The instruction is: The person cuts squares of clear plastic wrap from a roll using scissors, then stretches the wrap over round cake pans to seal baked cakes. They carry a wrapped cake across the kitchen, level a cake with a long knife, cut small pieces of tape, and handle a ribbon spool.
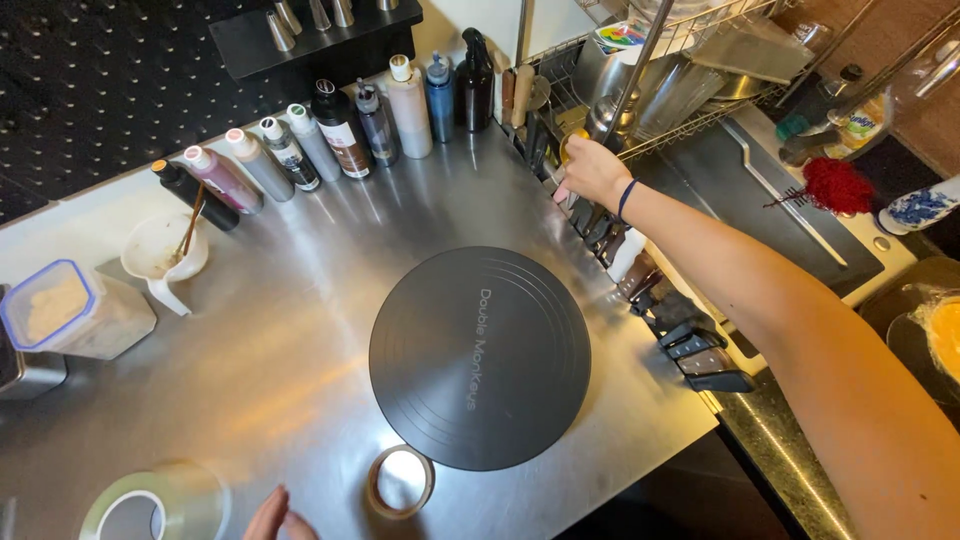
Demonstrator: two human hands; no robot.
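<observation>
Fingers (566, 186) of the right hand (592, 172) are curling down onto a knife handle (583, 213) in the knife row (660, 305) lining the steel tabletop (290, 340) edge; can't tell if they're pinching yet. Handles are running toward the wrist. Left hand (272, 518) is idling, loosely spread, near a tape roll (400, 482).

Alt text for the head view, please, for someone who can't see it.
Seen from above, a person's right hand reaches across a steel counter to a row of knife handles along its edge. A round black turntable sits mid-counter, bottles line the back, and left hand fingertips show beside a tape roll.
</observation>
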